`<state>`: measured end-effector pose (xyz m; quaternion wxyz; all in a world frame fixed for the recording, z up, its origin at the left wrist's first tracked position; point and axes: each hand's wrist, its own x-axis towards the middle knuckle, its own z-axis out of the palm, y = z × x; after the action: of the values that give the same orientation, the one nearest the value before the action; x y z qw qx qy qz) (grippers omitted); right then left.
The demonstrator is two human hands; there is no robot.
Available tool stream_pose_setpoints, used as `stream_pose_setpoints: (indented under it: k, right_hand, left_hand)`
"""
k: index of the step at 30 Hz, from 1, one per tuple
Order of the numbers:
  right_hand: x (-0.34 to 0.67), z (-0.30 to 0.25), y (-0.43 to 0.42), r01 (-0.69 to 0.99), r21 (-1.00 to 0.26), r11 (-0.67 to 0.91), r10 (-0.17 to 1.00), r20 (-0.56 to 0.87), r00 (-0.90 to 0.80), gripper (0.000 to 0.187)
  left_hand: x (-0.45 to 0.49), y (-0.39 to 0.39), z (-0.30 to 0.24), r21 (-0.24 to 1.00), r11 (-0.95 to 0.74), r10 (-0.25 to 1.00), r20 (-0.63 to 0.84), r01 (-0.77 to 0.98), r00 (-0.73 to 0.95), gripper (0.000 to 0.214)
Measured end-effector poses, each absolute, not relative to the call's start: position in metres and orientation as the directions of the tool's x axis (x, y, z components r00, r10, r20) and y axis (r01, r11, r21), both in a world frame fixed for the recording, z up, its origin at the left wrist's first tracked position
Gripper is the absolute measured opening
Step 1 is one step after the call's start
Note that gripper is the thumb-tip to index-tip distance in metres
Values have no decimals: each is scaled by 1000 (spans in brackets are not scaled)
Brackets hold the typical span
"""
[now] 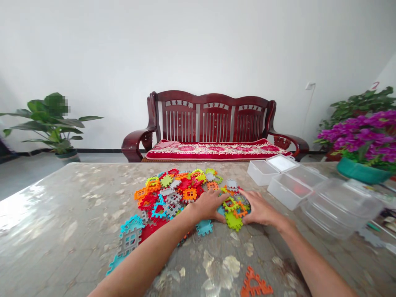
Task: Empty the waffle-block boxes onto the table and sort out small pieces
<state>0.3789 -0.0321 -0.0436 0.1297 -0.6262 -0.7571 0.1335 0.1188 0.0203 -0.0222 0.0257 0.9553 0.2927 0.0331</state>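
Observation:
A heap of colourful interlocking plastic building pieces [173, 202] is spread over the middle of the table, in red, orange, green, blue and grey. My left hand [208, 205] lies at the heap's right part, thumb and fingers apart. Opposite it, my right hand [261, 209] has its thumb and fingers spread at the outer edge of the pieces. Between both hands sit a lime green piece [234, 221] and several others. A blue square piece [204, 228] is just below my left hand. Closer to me lies an orange triangular piece [255, 284], apart from the heap.
Clear plastic boxes [290, 189] stand on the right of the patterned table [77, 206], with a transparent container [340, 206] beside them. Purple flowers in a teal pot [360, 169] are at the far right. Behind the table is a wooden bench [216, 119].

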Motion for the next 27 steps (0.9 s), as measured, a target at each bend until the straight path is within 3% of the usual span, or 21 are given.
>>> stream_pose_setpoints:
  k: [4,8,12,14,17,23,27]
  right_hand:
    - [380,-46,-33,909,-394,134,990,84,-110,103]
    - [381,-49,-32,859,-495,129,989,132,-73,89]
    - [381,-49,-35,824,-547,147,987,31,-155,101]
    - [378,-48,-37,837,-521,169,982,12,-190,110]
    - [368,-48,-38,876,-454,165,986,48,-161,109]
    - [352,-46,-34,881,-449,146,989,97,-114,87]
    - [347,-45,-35,853,-491,178,982,151,-118,71]
  left_hand:
    - [118,11,-21,-52,-838,535,113,543,837,74]
    - [122,8,-25,-85,-811,562,164,579,811,56]
    - [128,9,-32,-109,-785,585,192,609,788,50]
    - [130,10,-34,-102,-785,586,196,611,786,49]
    - [133,9,-35,-65,-785,597,182,616,781,48]
    - [131,8,-28,-47,-782,614,121,622,780,64]
    - [131,7,-21,16,-786,618,68,619,783,54]
